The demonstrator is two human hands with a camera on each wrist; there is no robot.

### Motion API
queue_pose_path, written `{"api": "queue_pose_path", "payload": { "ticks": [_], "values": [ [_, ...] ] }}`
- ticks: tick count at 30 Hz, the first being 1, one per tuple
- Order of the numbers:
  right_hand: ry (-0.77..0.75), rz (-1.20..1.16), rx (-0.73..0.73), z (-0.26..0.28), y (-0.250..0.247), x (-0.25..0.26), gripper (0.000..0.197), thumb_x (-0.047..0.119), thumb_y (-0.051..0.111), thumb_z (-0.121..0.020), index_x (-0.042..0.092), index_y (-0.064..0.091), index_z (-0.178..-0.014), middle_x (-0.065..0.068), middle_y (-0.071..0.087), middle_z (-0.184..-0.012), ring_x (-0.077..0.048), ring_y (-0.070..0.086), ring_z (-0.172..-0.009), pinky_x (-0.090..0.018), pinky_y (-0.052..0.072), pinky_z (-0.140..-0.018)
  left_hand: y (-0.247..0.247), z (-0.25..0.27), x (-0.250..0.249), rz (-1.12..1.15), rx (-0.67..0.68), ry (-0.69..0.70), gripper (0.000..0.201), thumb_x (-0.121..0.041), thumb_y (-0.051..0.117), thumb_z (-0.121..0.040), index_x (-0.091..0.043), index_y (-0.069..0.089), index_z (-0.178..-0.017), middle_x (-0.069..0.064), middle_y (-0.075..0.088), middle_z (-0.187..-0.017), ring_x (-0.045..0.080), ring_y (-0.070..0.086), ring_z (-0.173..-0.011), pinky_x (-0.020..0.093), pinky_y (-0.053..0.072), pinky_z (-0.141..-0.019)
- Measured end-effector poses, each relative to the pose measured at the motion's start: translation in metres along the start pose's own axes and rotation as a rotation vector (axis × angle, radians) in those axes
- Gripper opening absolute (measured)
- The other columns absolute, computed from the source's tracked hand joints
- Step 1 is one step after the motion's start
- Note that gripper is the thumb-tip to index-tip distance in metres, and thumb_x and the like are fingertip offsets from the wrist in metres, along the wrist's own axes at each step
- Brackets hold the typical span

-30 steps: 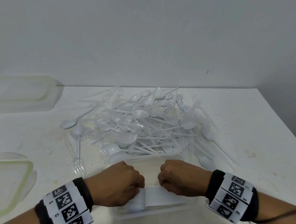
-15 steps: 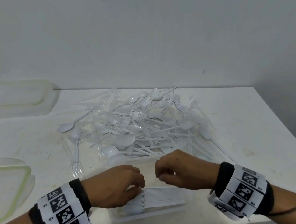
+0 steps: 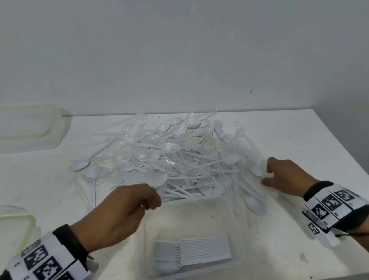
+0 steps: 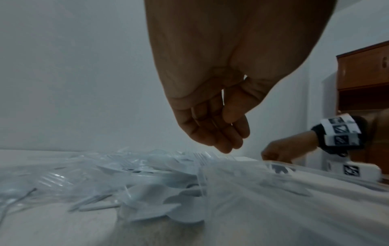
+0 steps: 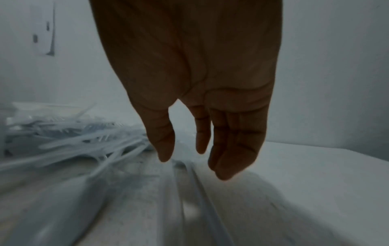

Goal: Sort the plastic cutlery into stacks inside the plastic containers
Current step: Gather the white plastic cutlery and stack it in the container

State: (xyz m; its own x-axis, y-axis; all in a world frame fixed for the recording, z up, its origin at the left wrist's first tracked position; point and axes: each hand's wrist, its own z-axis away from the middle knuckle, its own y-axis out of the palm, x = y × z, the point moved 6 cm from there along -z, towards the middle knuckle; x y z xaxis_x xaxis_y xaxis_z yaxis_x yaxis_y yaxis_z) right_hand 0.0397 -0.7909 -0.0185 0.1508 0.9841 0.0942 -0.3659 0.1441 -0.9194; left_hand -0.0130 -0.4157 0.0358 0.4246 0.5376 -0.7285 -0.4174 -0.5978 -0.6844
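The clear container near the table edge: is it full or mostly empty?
Mostly empty. The clear container holds only one neat stack of forks at its near side; the rest of its floor is bare.

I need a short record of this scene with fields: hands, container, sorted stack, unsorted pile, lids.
left hand: empty, loosely curled, at the near edge of the pile
right hand: empty, at the pile's right edge
container: clear, open, nearest the person
sorted stack: forks nested inside the container
unsorted pile: mixed spoons and forks behind the container
lids: two, at left
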Motion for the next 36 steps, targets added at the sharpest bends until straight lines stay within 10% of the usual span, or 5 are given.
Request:
{"api": "queue_pose_path", "payload": {
  "ticks": [19, 24, 36],
  "values": [
    [-0.031, -0.120, -0.028, -0.009, 0.003, 0.015, 0.029, 0.026, 0.063, -0.091, 0.016, 0.044, -0.070, 0.003, 0.051, -0.075, -0.010, 0.043, -0.064, -0.023, 0.029, -0.054, -0.038, 0.005, 0.055, 0.000, -0.195, -0.298, 0.041, 0.016, 0.047, -0.077, -0.019, 0.066, -0.081, -0.019, 0.066, -0.087, 0.005, 0.062, -0.081, 0.008, 0.042, -0.065],
    [0.012, -0.357, -0.115, -0.013, -0.007, 0.019, 0.023, 0.016, 0.053, -0.095, 0.011, 0.046, -0.074, -0.007, 0.059, -0.077, -0.021, 0.055, -0.062, -0.032, 0.043, -0.060, -0.037, 0.001, 0.058, -0.005, -0.163, -0.310, 0.038, 0.017, 0.047, -0.079, -0.016, 0.066, -0.081, -0.021, 0.065, -0.087, 0.003, 0.061, -0.081, 0.006, 0.042, -0.067],
    [-0.018, -0.347, -0.378, -0.009, -0.012, 0.019, 0.031, 0.016, 0.064, -0.090, 0.018, 0.048, -0.063, 0.005, 0.050, -0.061, -0.008, 0.044, -0.058, -0.018, 0.030, -0.054, -0.041, -0.004, 0.069, -0.018, -0.146, -0.333, 0.038, 0.016, 0.049, -0.079, -0.018, 0.065, -0.080, -0.012, 0.068, -0.081, 0.003, 0.062, -0.080, 0.006, 0.042, -0.066]
  ]
}}
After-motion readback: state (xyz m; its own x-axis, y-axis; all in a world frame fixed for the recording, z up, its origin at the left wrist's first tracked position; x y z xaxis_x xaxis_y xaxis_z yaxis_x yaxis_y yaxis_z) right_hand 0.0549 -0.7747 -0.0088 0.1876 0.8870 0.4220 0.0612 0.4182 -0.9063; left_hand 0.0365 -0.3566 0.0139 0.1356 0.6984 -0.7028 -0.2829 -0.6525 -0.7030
